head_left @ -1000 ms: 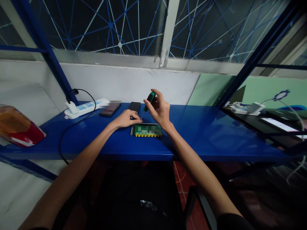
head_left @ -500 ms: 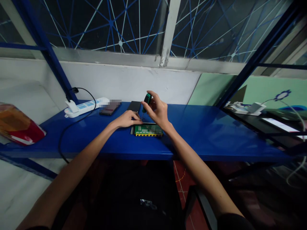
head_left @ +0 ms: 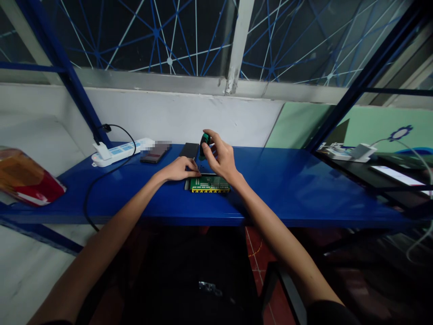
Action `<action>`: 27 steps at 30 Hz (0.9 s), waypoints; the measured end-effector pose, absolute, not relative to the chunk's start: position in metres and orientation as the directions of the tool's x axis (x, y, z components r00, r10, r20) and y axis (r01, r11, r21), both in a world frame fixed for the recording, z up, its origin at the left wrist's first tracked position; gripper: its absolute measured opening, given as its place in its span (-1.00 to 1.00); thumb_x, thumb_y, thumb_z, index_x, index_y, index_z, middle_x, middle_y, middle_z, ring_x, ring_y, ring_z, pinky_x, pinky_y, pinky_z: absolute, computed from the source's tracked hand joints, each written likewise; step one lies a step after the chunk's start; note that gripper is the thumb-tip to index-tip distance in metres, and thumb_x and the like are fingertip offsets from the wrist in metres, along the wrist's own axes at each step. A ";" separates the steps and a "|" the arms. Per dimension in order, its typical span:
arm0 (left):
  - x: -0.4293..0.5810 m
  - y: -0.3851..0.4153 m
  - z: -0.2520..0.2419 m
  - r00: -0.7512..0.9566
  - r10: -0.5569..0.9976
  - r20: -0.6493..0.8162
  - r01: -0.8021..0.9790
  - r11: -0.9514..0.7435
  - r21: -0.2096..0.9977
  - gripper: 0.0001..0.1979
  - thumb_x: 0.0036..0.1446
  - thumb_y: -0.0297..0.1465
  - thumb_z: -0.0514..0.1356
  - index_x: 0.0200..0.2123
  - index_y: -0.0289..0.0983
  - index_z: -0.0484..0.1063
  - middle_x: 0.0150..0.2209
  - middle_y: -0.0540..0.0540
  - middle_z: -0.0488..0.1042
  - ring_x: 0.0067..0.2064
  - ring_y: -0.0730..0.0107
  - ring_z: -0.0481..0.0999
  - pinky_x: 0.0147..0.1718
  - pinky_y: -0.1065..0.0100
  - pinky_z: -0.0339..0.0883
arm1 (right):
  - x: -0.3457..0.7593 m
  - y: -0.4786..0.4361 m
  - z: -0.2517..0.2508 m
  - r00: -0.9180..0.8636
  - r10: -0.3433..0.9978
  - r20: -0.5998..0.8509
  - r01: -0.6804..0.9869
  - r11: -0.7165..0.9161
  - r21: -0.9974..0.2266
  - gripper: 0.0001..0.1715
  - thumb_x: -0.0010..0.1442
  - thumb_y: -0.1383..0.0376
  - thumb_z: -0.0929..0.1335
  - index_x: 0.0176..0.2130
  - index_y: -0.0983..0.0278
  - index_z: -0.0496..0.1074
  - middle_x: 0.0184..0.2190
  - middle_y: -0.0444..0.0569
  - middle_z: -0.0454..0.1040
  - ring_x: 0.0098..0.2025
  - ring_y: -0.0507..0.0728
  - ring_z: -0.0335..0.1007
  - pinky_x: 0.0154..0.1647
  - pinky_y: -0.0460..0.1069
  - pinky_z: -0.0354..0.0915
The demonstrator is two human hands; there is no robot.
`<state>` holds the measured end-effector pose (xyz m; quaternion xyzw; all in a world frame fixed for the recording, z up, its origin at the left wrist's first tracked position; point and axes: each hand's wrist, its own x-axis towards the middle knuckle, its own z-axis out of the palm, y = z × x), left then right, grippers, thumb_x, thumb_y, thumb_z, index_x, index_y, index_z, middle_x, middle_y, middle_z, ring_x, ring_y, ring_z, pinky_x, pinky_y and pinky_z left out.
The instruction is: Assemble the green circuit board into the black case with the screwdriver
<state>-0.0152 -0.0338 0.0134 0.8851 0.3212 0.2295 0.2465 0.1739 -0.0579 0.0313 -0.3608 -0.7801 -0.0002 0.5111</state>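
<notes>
A green circuit board (head_left: 209,184) with a yellow front edge lies in a dark tray on the blue shelf (head_left: 291,189). My right hand (head_left: 219,158) is closed round a green-handled screwdriver (head_left: 204,141), held upright with its tip down at the board's far left corner. My left hand (head_left: 179,169) rests on the shelf beside that corner, fingers pinched together near the screwdriver tip. What the fingers pinch is too small to make out.
A white power strip (head_left: 118,151) with a black cable (head_left: 98,180) lies at the back left. Next to it lie a dark phone (head_left: 154,154) and a black flat box (head_left: 189,150). A red and orange object (head_left: 23,179) sits far left. Blue frame posts stand on both sides.
My right hand has tipped the screwdriver from a slant to nearly upright and shifted slightly left and down toward the board's corner. My left hand has stayed in place.
</notes>
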 end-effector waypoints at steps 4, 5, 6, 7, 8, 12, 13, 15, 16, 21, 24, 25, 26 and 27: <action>-0.016 -0.035 0.017 0.624 0.720 0.304 0.447 -0.648 0.617 -0.80 0.04 -0.24 0.28 -0.33 -0.21 0.63 -0.28 -0.13 0.61 -0.21 0.26 0.54 -0.17 0.29 0.33 | 0.170 -0.056 0.032 -0.212 0.556 0.804 0.580 0.734 -0.354 -0.51 0.34 0.13 0.15 0.18 0.21 0.21 -0.26 -0.03 0.49 -0.40 0.06 0.41 -0.37 -0.01 0.32; -0.017 -0.035 0.018 0.594 0.741 0.312 0.453 -0.629 0.631 -0.80 0.03 -0.24 0.29 -0.34 -0.22 0.63 -0.28 -0.13 0.62 -0.22 0.25 0.55 -0.18 0.28 0.34 | 0.169 -0.055 0.033 -0.213 0.545 0.811 0.587 0.735 -0.340 -0.51 0.33 0.12 0.16 0.18 0.22 0.21 -0.27 -0.03 0.49 -0.40 0.06 0.41 -0.36 -0.01 0.32; -0.017 -0.035 0.018 0.569 0.760 0.315 0.460 -0.612 0.644 -0.80 0.01 -0.24 0.29 -0.35 -0.23 0.62 -0.29 -0.14 0.62 -0.24 0.25 0.55 -0.18 0.27 0.35 | 0.168 -0.054 0.034 -0.219 0.532 0.818 0.597 0.736 -0.319 -0.50 0.32 0.11 0.18 0.17 0.23 0.23 -0.28 -0.04 0.48 -0.40 0.06 0.40 -0.35 -0.01 0.31; -0.017 -0.035 0.019 0.554 0.771 0.315 0.462 -0.599 0.654 -0.80 0.00 -0.25 0.30 -0.36 -0.24 0.62 -0.30 -0.14 0.63 -0.24 0.24 0.56 -0.18 0.26 0.35 | 0.167 -0.053 0.036 -0.229 0.518 0.824 0.607 0.738 -0.295 -0.51 0.31 0.09 0.19 0.15 0.23 0.26 -0.28 -0.04 0.48 -0.40 0.06 0.39 -0.34 0.00 0.30; -0.017 -0.035 0.019 0.546 0.776 0.315 0.459 -0.592 0.662 -0.80 -0.01 -0.26 0.31 -0.37 -0.25 0.62 -0.31 -0.15 0.63 -0.25 0.23 0.56 -0.18 0.26 0.36 | 0.166 -0.051 0.038 -0.244 0.506 0.827 0.617 0.739 -0.271 -0.51 0.31 0.07 0.21 0.13 0.24 0.29 -0.28 -0.03 0.48 -0.40 0.06 0.39 -0.33 0.00 0.30; -0.017 -0.033 0.017 0.547 0.773 0.321 0.451 -0.595 0.666 -0.82 -0.02 -0.28 0.31 -0.39 -0.27 0.62 -0.30 -0.17 0.63 -0.22 0.20 0.57 -0.17 0.25 0.36 | 0.162 -0.044 0.045 -0.294 0.497 0.816 0.637 0.738 -0.220 -0.53 0.32 0.07 0.20 0.08 0.25 0.35 -0.17 0.02 0.50 -0.39 0.06 0.39 -0.32 -0.01 0.26; -0.017 -0.033 0.017 0.549 0.773 0.318 0.453 -0.595 0.663 -0.82 -0.01 -0.28 0.31 -0.39 -0.26 0.62 -0.30 -0.16 0.63 -0.22 0.20 0.58 -0.17 0.25 0.37 | 0.161 -0.042 0.047 -0.301 0.501 0.811 0.639 0.737 -0.218 -0.55 0.32 0.09 0.18 0.07 0.24 0.35 -0.15 0.02 0.50 -0.39 0.06 0.39 -0.32 -0.01 0.26; -0.017 -0.034 0.018 0.554 0.774 0.308 0.461 -0.592 0.661 -0.83 0.00 -0.28 0.30 -0.39 -0.25 0.61 -0.30 -0.15 0.64 -0.21 0.21 0.58 -0.15 0.25 0.37 | 0.157 -0.039 0.050 -0.314 0.509 0.802 0.638 0.738 -0.219 -0.58 0.33 0.14 0.16 0.05 0.24 0.36 -0.14 0.01 0.51 -0.38 0.07 0.38 -0.29 -0.01 0.26; -0.017 -0.034 0.019 0.557 0.774 0.302 0.464 -0.591 0.660 -0.84 0.01 -0.29 0.29 -0.38 -0.25 0.61 -0.30 -0.14 0.64 -0.21 0.21 0.58 -0.15 0.25 0.37 | 0.156 -0.038 0.051 -0.315 0.513 0.798 0.636 0.738 -0.224 -0.59 0.33 0.16 0.15 0.04 0.24 0.36 -0.14 0.01 0.52 -0.37 0.08 0.38 -0.28 0.00 0.27; -0.017 -0.034 0.019 0.567 0.764 0.310 0.459 -0.605 0.651 -0.83 0.03 -0.31 0.27 -0.35 -0.26 0.62 -0.27 -0.16 0.63 -0.21 0.22 0.58 -0.15 0.25 0.37 | 0.150 -0.040 0.050 -0.292 0.525 0.799 0.607 0.748 -0.270 -0.55 0.34 0.23 0.09 0.12 0.23 0.29 -0.13 0.00 0.51 -0.27 0.12 0.39 -0.24 0.01 0.28; -0.018 -0.033 0.018 0.583 0.751 0.311 0.450 -0.617 0.645 -0.80 0.04 -0.31 0.26 -0.32 -0.28 0.62 -0.25 -0.17 0.63 -0.23 0.22 0.58 -0.17 0.25 0.37 | 0.152 -0.045 0.046 -0.292 0.526 0.799 0.600 0.751 -0.275 -0.54 0.33 0.26 0.08 0.15 0.23 0.25 -0.12 0.00 0.50 -0.25 0.12 0.39 -0.23 0.02 0.29; -0.018 -0.032 0.017 0.590 0.745 0.311 0.444 -0.621 0.646 -0.80 0.05 -0.31 0.25 -0.32 -0.28 0.62 -0.26 -0.17 0.63 -0.23 0.22 0.58 -0.17 0.25 0.38 | 0.152 -0.046 0.045 -0.283 0.525 0.802 0.603 0.748 -0.277 -0.54 0.33 0.26 0.08 0.15 0.23 0.25 -0.12 0.01 0.50 -0.26 0.12 0.39 -0.23 0.02 0.29; -0.018 -0.032 0.017 0.595 0.741 0.311 0.438 -0.624 0.648 -0.80 0.05 -0.30 0.25 -0.32 -0.28 0.62 -0.27 -0.17 0.63 -0.24 0.21 0.59 -0.18 0.25 0.38 | 0.153 -0.047 0.043 -0.272 0.524 0.807 0.607 0.744 -0.279 -0.55 0.34 0.26 0.09 0.14 0.24 0.26 -0.12 0.01 0.50 -0.27 0.11 0.39 -0.23 0.02 0.29; -0.018 -0.033 0.016 0.598 0.738 0.314 0.431 -0.626 0.650 -0.80 0.05 -0.30 0.26 -0.33 -0.28 0.62 -0.27 -0.17 0.63 -0.24 0.21 0.59 -0.18 0.25 0.38 | 0.153 -0.047 0.042 -0.260 0.521 0.813 0.611 0.741 -0.280 -0.56 0.34 0.25 0.10 0.14 0.24 0.26 -0.12 0.01 0.50 -0.28 0.11 0.39 -0.23 0.02 0.29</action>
